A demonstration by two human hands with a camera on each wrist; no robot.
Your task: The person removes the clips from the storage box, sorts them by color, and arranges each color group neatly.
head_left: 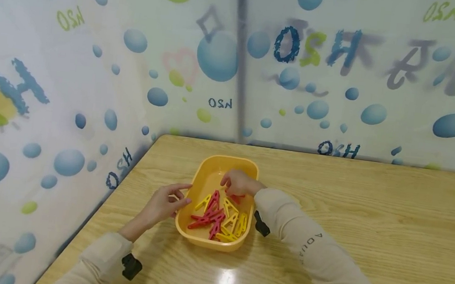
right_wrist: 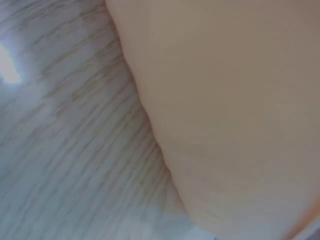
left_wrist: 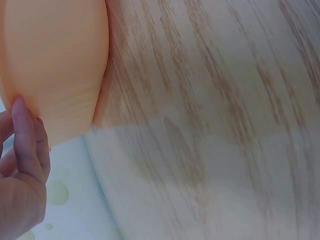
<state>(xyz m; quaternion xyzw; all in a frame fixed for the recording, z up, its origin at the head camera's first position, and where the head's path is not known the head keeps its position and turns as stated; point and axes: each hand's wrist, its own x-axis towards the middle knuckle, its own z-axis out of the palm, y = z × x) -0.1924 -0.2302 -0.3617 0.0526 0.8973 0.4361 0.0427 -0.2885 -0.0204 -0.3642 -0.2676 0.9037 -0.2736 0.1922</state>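
A yellow plastic basin holds several red clothespins and yellow clothespins, piled mostly toward its near end. At the basin's left side, my left hand holds the rim, thumb at the edge. The left wrist view shows fingers of that hand against the outer wall. My right hand reaches over the right rim into the far half, its fingers bent downward. A red clothespin lies right below it. Whether the right fingers pinch anything I cannot tell.
The basin stands on a wood-grain table. Behind and to the left rise wall sheets printed with blue and green bubbles. Black wrist cameras sit by both sleeves. In the right wrist view the basin's outer wall fills most of the picture.
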